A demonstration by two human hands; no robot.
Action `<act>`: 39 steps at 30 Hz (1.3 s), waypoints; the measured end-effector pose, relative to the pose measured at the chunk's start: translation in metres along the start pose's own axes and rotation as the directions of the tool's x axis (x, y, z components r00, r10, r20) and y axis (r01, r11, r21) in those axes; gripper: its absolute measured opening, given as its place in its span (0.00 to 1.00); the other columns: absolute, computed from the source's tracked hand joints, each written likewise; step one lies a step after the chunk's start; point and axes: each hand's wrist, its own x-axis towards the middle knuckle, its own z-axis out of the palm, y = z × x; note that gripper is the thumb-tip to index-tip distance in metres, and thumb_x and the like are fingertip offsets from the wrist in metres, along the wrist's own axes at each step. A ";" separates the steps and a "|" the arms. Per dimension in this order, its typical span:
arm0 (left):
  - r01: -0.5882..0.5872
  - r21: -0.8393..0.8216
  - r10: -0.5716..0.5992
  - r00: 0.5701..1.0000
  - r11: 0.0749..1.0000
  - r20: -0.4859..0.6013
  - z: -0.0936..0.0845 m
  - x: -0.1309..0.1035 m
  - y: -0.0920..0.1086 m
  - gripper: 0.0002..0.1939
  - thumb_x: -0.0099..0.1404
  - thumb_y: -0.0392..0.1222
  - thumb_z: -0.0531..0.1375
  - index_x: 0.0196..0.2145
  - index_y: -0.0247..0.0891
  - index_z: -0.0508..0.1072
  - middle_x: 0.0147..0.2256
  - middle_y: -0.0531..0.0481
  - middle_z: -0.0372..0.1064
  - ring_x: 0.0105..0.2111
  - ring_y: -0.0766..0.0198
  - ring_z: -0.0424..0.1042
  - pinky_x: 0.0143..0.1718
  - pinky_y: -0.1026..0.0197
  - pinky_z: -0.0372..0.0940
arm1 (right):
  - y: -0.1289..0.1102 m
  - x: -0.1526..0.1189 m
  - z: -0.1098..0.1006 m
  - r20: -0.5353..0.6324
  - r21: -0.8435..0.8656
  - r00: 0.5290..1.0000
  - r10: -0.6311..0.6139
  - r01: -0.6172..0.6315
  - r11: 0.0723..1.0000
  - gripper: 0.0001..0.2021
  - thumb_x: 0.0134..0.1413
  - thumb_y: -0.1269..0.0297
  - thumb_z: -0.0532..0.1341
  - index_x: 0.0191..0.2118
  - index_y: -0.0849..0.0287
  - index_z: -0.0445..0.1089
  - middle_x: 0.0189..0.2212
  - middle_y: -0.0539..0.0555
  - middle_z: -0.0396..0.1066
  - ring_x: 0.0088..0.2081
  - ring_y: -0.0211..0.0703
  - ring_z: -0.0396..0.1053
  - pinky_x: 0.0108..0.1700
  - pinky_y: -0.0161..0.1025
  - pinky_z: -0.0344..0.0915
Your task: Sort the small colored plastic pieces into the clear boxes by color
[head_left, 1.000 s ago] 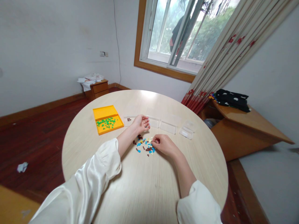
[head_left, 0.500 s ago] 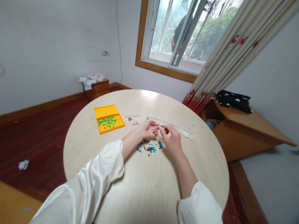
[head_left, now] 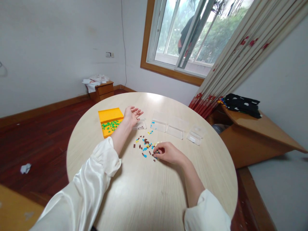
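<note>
Small brown, blue and yellow bricks (head_left: 146, 141) lie loosely spread on the round table (head_left: 144, 192). My right hand (head_left: 166, 152) is at the right side of this pile, fingers pinched down among the bricks; what lies between the fingertips is too small to make out. Over a clear tray (head_left: 142, 125) that holds a few dark pieces, my left hand (head_left: 133, 116) hovers with its fingers spread and palm turned up. To its left, an open yellow case (head_left: 110, 114) holds many green bricks (head_left: 112, 125).
Right of the left hand stand clear boxes: one (head_left: 158, 126) with a few blue pieces, another (head_left: 175, 132), and a smaller one (head_left: 193, 138). A cardboard box (head_left: 250, 138) with black cloth is beyond the table's right edge.
My left hand has moved left, away from my right hand, to above the clear tray. My right hand has come down to the brick pile. More of the pile now shows.
</note>
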 end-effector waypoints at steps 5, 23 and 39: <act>-0.034 -0.009 0.034 0.999 0.999 -0.007 0.002 -0.002 0.000 0.09 0.60 0.39 0.49 0.24 0.35 0.62 0.24 0.50 0.67 0.32 0.60 0.72 0.40 0.54 0.56 | -0.003 0.000 0.002 0.008 -0.074 1.000 -0.014 0.014 0.997 0.07 0.42 0.73 0.59 0.27 0.61 0.74 0.19 0.45 0.61 0.22 0.32 0.56 0.27 0.31 0.52; 0.126 -0.045 -0.120 0.986 0.991 0.117 0.011 -0.008 -0.020 0.07 0.49 0.29 0.53 0.21 0.38 0.58 0.15 0.55 0.53 0.13 0.69 0.53 0.17 0.66 0.51 | -0.001 0.001 0.000 -0.054 -0.157 0.994 -0.090 0.081 0.984 0.08 0.42 0.77 0.59 0.26 0.60 0.74 0.26 0.51 0.70 0.28 0.35 0.64 0.33 0.32 0.58; 0.339 0.149 -0.364 0.909 0.929 0.202 0.019 -0.028 -0.044 0.01 0.53 0.33 0.53 0.25 0.36 0.63 0.19 0.53 0.60 0.17 0.66 0.60 0.24 0.60 0.58 | -0.003 0.006 -0.007 -0.470 0.211 0.883 0.006 0.105 0.972 0.07 0.49 0.65 0.57 0.31 0.61 0.70 0.28 0.53 0.72 0.30 0.38 0.67 0.34 0.36 0.62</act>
